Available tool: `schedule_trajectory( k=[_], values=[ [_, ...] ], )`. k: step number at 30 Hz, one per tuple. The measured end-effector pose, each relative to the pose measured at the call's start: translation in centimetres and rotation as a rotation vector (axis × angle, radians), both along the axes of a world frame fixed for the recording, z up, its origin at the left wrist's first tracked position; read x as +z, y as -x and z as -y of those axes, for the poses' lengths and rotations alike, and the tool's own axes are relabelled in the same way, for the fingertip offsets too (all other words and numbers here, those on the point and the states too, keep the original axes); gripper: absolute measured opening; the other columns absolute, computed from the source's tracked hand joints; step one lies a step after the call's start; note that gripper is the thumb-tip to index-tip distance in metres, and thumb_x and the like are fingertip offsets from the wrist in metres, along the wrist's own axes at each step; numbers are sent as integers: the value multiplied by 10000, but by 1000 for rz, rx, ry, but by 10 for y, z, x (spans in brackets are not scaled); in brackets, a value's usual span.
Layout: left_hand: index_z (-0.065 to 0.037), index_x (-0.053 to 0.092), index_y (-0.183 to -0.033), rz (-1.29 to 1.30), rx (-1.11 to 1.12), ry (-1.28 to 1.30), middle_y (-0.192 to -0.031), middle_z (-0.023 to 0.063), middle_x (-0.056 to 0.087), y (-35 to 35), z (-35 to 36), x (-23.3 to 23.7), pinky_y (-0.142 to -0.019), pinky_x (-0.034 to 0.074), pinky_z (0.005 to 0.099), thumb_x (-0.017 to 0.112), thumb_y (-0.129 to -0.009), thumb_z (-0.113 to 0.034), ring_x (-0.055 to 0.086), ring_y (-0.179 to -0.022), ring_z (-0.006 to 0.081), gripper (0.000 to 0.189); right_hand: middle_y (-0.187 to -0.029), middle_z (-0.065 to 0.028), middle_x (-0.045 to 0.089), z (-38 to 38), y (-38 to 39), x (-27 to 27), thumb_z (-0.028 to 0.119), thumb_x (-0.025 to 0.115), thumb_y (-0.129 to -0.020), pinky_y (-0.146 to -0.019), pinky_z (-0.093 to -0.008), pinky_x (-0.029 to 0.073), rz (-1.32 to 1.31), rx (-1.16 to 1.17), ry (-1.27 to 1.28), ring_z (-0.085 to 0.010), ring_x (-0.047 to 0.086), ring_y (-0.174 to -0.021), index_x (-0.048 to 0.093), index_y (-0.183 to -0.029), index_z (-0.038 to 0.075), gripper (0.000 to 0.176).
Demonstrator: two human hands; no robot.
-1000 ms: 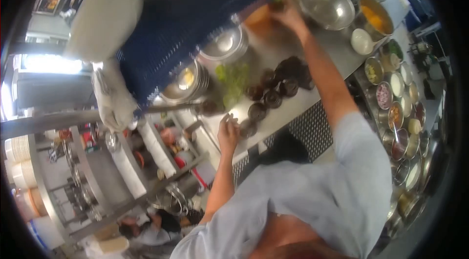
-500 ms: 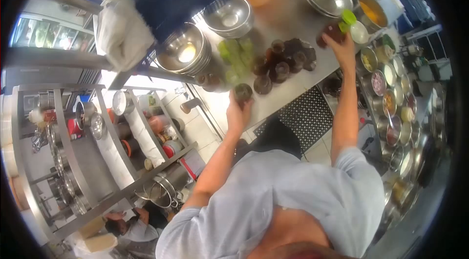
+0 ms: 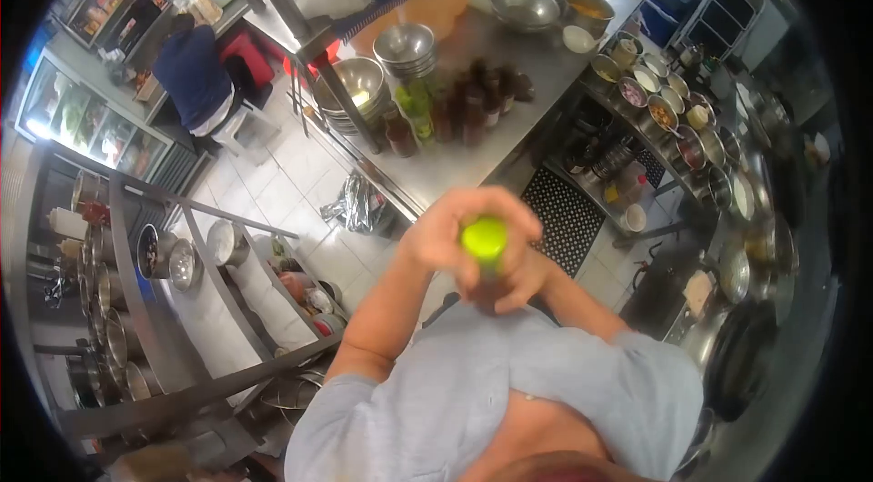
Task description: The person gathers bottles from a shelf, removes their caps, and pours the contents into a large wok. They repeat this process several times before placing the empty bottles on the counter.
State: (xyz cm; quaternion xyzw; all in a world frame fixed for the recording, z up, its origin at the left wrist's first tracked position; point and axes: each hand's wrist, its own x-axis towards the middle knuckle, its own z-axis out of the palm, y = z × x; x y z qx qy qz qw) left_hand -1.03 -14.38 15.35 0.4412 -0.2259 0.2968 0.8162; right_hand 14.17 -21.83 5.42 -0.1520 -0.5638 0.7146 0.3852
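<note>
In front of my chest, both hands are wrapped around a bottle with a bright green cap (image 3: 484, 239). The fingers of my left hand (image 3: 438, 232) curl around the top beside the cap. My right hand (image 3: 526, 280) closes on it from the other side, lower down. Most of the bottle's body is hidden by the fingers and blurred. Ahead of my hands, several dark brown bottles (image 3: 475, 114) stand in a group on the steel table (image 3: 455, 168). Some green bottles (image 3: 416, 111) stand at the group's left.
Stacked steel bowls (image 3: 353, 86) stand at the table's left, by a metal post (image 3: 314, 45). A wide steel bowl (image 3: 526, 7) and a pot of orange food (image 3: 589, 11) stand farther back. Ingredient containers (image 3: 662, 111) line the right. A seated person (image 3: 193, 73) is at far left.
Both hands have left the bottles on the table and come together in front of my chest around the green-capped bottle. The view has tilted up, bringing the seated person into sight.
</note>
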Motion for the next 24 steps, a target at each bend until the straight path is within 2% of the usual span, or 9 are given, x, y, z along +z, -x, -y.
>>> schedule_trajectory(
  k=[2, 5, 7, 9, 11, 14, 18, 22, 24],
  values=[
    [47, 548, -1254, -33, 70, -89, -907, 103, 679, 24, 23, 39, -714, 521, 301, 694, -881, -77, 656, -799, 176, 419, -1064, -74, 644, 6, 25, 30, 68, 866, -650, -868, -329, 521, -26, 164, -93, -174, 623, -994, 579, -1196, 33, 618],
    [31, 573, -1081, -321, 779, -183, -739, 67, 633, 56, 62, 77, -528, 472, 266, 631, -896, 19, 593, -562, 118, 195, -1087, -64, 651, 26, 49, 83, 73, 862, -656, -898, -321, 512, 32, 140, -37, -160, 620, -1016, 572, -1222, 24, 638],
    [14, 548, -1010, -524, 1114, 22, -698, 49, 614, 56, 56, 86, -484, 442, 244, 595, -920, 33, 560, -502, 99, 104, -1118, -67, 657, 19, 66, 88, 104, 840, -685, -898, -326, 515, 43, -151, 40, -169, 626, -1029, 586, -1209, 21, 589],
    [3, 513, -993, -596, 1588, -105, -631, 43, 576, 51, 23, 82, -451, 418, 256, 592, -944, -25, 546, -486, 100, 97, -1096, -105, 675, -7, 90, 84, 132, 804, -725, -847, -335, 526, 387, -606, -238, -187, 646, -981, 566, -1220, 25, 559],
    [1, 487, -1029, -678, 1725, 28, -603, 53, 563, 55, 4, 92, -445, 407, 259, 632, -951, -104, 546, -486, 117, 195, -997, -104, 676, -27, 110, 105, 130, 792, -750, -783, -343, 528, 583, -842, -380, -177, 645, -892, 498, -1273, 17, 611],
    [34, 476, -1111, -580, 1704, 127, -670, 63, 583, 72, 21, 89, -514, 412, 246, 712, -921, -185, 560, -570, 123, 374, -972, -91, 675, -19, 113, 106, 154, 805, -720, -743, -344, 534, 566, -789, -657, -202, 652, -819, 498, -1276, 30, 647],
    [17, 442, -1181, 163, 492, 149, -709, 87, 602, 93, 29, 56, -454, 413, 269, 668, -920, -74, 526, -477, 135, 357, -983, -94, 656, -9, 89, 99, 151, 844, -674, -774, -331, 537, 72, 204, 83, -205, 658, -867, 498, -1280, 0, 714],
    [21, 469, -1118, -400, 1244, 40, -631, 75, 575, 88, 25, 81, -447, 409, 265, 659, -918, -43, 528, -467, 144, 283, -1091, -113, 662, -10, 99, 116, 172, 820, -709, -839, -362, 534, 487, -473, -396, -227, 666, -968, 482, -1325, 33, 716],
    [5, 476, -997, -422, 1523, 105, -606, 73, 574, 74, 5, 98, -432, 410, 267, 693, -916, -91, 538, -460, 145, 251, -1136, -130, 677, -11, 107, 134, 190, 796, -728, -863, -374, 526, 661, -741, -354, -248, 676, -1005, 491, -1333, 102, 683]
  ],
)
